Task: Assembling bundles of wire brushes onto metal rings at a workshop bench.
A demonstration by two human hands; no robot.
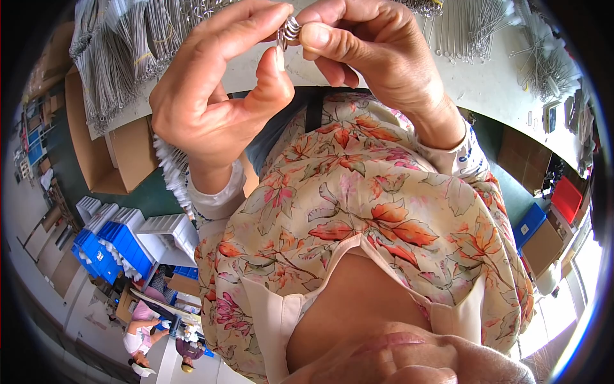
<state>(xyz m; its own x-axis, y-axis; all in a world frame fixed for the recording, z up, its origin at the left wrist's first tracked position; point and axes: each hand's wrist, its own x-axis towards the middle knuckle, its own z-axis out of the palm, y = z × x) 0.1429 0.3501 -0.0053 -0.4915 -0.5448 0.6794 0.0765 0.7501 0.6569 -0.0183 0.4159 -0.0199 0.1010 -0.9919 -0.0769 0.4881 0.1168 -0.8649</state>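
Near the top of the head view, both hands meet over a small cluster of shiny metal rings; whether they form a coil or separate rings, I cannot tell. My left hand has its thumb and forefinger tips on the left side of the rings. From the other side, my right hand pinches them between thumb and bent fingers, which partly hide them. Beyond the hands lie bundles of thin wire rods with looped ends on the white table.
More wire rods lie at the far right of the table. An open cardboard box stands below its left edge. Blue crates and white crates sit on the floor at left. Two people are in the distance.
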